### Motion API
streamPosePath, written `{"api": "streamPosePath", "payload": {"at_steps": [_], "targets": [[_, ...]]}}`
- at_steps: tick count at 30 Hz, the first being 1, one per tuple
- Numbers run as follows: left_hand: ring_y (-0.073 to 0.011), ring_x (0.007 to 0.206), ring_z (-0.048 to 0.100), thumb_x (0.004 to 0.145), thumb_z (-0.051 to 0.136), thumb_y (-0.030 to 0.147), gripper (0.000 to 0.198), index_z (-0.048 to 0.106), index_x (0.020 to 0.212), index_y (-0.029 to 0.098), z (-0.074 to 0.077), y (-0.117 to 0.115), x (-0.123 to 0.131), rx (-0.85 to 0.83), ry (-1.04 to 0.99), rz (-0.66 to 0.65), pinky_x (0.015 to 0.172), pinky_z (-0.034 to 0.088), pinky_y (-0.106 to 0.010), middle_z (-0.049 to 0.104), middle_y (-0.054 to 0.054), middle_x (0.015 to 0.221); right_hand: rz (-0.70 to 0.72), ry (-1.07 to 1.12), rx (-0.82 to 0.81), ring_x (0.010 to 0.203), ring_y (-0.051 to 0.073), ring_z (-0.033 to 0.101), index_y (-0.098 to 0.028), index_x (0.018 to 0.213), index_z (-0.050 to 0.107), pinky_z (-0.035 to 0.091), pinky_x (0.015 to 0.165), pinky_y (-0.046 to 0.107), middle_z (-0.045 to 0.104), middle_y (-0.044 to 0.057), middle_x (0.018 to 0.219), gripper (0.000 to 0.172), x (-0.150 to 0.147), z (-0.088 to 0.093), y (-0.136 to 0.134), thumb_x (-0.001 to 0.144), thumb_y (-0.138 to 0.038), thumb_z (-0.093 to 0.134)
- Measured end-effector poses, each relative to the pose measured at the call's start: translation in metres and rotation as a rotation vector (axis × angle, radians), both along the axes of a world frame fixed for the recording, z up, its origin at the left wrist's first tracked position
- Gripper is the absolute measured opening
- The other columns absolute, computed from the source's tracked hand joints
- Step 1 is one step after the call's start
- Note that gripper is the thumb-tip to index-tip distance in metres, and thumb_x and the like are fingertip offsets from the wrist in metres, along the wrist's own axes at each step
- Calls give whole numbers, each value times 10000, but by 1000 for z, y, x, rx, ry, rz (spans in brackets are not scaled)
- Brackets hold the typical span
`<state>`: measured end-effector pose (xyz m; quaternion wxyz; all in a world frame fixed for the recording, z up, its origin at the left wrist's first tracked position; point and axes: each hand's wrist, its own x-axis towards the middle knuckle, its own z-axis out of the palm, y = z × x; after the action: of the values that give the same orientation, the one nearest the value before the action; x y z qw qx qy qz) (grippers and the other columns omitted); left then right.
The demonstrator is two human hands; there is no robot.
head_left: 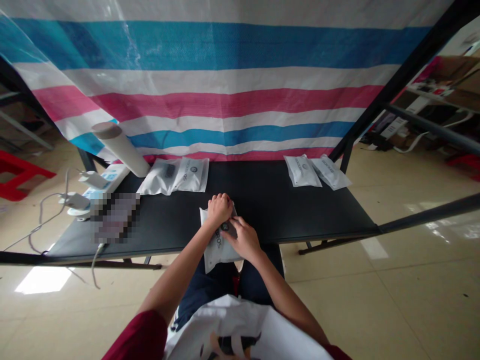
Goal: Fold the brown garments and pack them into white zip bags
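White pouch point(216, 250) lies at the near edge of the black table point(281, 200). My left hand point(219, 209) is clenched on its top end; my right hand point(245, 240) rests unclenched across its middle.

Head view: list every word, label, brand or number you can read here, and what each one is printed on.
"SO": large dark letters on the white pouch under the left hand and right hand; the rest is covered.
"SO": on the back-left pouches; the remainder is too small to read.
Back-right pouches: logo and print, too small to read.
Power strip: markings blurred, unreadable.
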<state>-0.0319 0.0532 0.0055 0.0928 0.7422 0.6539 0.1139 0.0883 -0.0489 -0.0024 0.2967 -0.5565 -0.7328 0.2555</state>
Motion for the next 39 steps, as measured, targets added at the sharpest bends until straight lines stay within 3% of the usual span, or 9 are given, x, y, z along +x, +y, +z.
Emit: {"api": "streamPosePath", "payload": {"at_steps": [4,8,13,20,25,29,34,36,39], "targets": [[-291,1031,597,933,420,312,268,648,984,180,-4,-1,-3,-8,19,-7,875,448,-409,665,-134,1044,-115,241,-28,692,169,666,-189,1045,676,517,691,280,717,68,942,310,16,-13,35,951,-403,473],[-268,1029,604,920,441,289,250,645,1003,171,-8,0,-4,-5,-14,-28,933,436,-393,663,-130,1025,-211,222,7,716,195,680,-190,977,693,507,689,288,734,67,849,227,19,-21,70,892,-362,573],[-240,1028,619,919,433,240,230,654,970,197,-7,-1,-7,-11,-58,-75,923,442,-349,670,-112,1041,-152,198,-54,666,200,695,-206,833,708,494,613,266,735,60,773,205,13,-22,92,879,-374,600],[-231,882,676,944,433,293,237,655,1013,246,0,-3,-12,-62,-130,-70,706,459,-300,725,-67,931,-58,329,-231,554,163,667,-192,847,706,480,501,229,709,27,706,221,19,-21,98,886,-365,573],[-224,864,680,935,460,321,240,674,1004,237,7,5,-12,-52,-151,-43,703,453,-290,733,-70,950,-37,414,-327,547,172,656,-175,746,689,508,480,244,669,19,628,232,24,-21,75,858,-348,581],[-226,887,675,925,483,335,241,690,984,227,12,20,-8,-44,-169,-46,738,455,-295,731,-73,957,-43,557,-433,562,184,665,-163,773,690,546,519,280,672,28,643,264,35,-24,25,840,-403,604],[-262,988,645,921,493,328,239,695,990,220,18,37,12,-18,-166,-85,835,459,-346,727,-80,917,-80,585,-509,570,173,658,-158,808,688,538,546,273,666,29,639,351,50,-23,-31,837,-499,613],[-281,1052,614,929,484,320,239,691,991,217,22,37,21,6,-159,-131,885,453,-385,725,-86,943,-102,600,-513,597,176,669,-158,823,682,541,550,273,668,35,670,378,54,-21,-39,831,-530,613],[-316,1187,525,938,485,373,284,656,1090,204,28,25,26,125,-166,-176,974,419,-459,691,-103,1117,-160,680,-491,636,170,677,-178,1018,652,552,539,269,671,31,786,426,58,-19,-38,815,-551,626]]}}
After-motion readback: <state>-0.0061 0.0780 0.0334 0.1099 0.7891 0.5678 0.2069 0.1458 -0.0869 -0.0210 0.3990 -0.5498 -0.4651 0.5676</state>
